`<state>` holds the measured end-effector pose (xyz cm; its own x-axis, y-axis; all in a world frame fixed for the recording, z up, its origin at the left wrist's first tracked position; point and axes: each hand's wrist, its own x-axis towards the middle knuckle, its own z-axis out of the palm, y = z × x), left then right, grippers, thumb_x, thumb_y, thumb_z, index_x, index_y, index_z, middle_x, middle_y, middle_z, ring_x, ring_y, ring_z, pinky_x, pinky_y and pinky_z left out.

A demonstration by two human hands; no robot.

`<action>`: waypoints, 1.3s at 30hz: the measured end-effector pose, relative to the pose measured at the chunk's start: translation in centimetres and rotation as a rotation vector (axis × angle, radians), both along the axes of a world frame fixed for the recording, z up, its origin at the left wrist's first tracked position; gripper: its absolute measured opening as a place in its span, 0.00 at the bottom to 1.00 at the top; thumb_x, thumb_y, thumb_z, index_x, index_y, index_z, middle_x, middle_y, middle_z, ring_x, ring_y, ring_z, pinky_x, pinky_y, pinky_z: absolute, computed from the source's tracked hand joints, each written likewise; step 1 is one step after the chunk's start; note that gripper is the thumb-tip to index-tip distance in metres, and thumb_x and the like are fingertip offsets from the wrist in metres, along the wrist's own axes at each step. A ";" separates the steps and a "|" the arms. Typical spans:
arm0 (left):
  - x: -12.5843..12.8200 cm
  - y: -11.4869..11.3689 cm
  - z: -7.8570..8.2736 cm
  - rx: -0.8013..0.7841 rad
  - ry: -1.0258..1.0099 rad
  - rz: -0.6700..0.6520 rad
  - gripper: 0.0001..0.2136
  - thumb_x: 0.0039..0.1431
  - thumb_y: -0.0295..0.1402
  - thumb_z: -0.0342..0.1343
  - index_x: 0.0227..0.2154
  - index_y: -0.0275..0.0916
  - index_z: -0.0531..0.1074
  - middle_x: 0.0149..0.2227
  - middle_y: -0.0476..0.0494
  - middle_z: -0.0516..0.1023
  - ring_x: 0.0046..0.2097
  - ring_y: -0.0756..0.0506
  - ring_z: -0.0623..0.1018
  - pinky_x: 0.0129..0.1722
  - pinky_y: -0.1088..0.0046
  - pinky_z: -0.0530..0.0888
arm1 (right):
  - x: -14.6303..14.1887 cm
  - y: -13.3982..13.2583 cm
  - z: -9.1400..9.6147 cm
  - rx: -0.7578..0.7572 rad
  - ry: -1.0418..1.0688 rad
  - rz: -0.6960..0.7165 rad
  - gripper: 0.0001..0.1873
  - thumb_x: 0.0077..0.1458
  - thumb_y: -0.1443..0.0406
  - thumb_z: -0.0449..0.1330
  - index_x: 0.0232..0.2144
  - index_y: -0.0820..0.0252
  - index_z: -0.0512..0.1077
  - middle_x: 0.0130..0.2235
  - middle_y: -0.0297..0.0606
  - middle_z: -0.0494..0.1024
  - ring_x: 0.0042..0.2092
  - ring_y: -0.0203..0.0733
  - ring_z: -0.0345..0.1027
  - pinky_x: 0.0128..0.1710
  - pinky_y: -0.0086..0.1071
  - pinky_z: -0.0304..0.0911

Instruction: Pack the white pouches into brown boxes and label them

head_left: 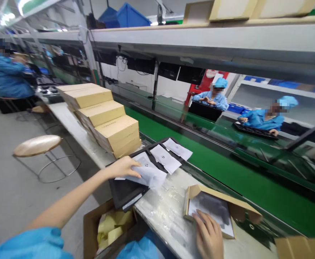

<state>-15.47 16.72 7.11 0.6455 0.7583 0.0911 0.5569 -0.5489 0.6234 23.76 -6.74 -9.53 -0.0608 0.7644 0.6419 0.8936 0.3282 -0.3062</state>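
My left hand (126, 168) pinches a thin white packet (153, 176) by its left part, above a black tray (125, 194). Other white packets (166, 158) with a small dark mark lie in a row on the tray's compartments. My right hand (209, 235) rests with fingers apart on the near edge of an open cardboard box (231, 198), its fingertips reaching inside. In that box lies a flat white and grey item (214, 208) that I cannot make out clearly. The right thumb is hidden.
Stacked yellow-brown boxes (116, 131) stand on the bench's left. A green conveyor belt (200, 158) runs behind. Below the bench sits a carton (91, 230) with yellow pieces. A round stool (38, 145) stands left. Co-workers in blue (265, 118) sit across the belt.
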 end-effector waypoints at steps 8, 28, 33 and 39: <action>14.0 -13.6 -9.6 -0.394 -0.656 0.157 0.09 0.45 0.40 0.71 0.33 0.53 0.84 0.37 0.47 0.84 0.43 0.36 0.81 0.48 0.59 0.76 | -11.4 0.5 -0.8 -0.224 1.270 0.147 0.29 0.60 0.48 0.60 0.59 0.52 0.67 0.50 0.45 0.79 0.50 0.52 0.75 0.53 0.47 0.69; 21.4 -17.2 -12.2 -0.736 -0.856 0.082 0.18 0.47 0.48 0.68 0.21 0.39 0.72 0.28 0.48 0.66 0.33 0.46 0.69 0.33 0.72 0.69 | -10.0 -2.9 1.5 0.074 1.169 -0.174 0.11 0.64 0.56 0.56 0.42 0.55 0.70 0.44 0.42 0.74 0.47 0.49 0.70 0.48 0.43 0.66; 22.4 -19.0 -12.4 -0.523 -0.908 0.335 0.16 0.61 0.39 0.59 0.24 0.39 0.60 0.28 0.52 0.60 0.31 0.50 0.65 0.31 0.76 0.67 | -11.4 -2.0 2.2 0.148 1.317 -0.403 0.14 0.65 0.59 0.56 0.29 0.55 0.59 0.29 0.28 0.63 0.30 0.36 0.59 0.32 0.28 0.60; 19.5 -17.2 -10.8 0.278 -0.678 -0.146 0.15 0.61 0.38 0.58 0.49 0.41 0.67 0.47 0.39 0.72 0.53 0.38 0.72 0.60 0.49 0.64 | -11.3 -0.9 2.4 0.216 1.326 -0.515 0.05 0.64 0.62 0.53 0.36 0.53 0.59 0.38 0.32 0.62 0.39 0.38 0.60 0.42 0.30 0.59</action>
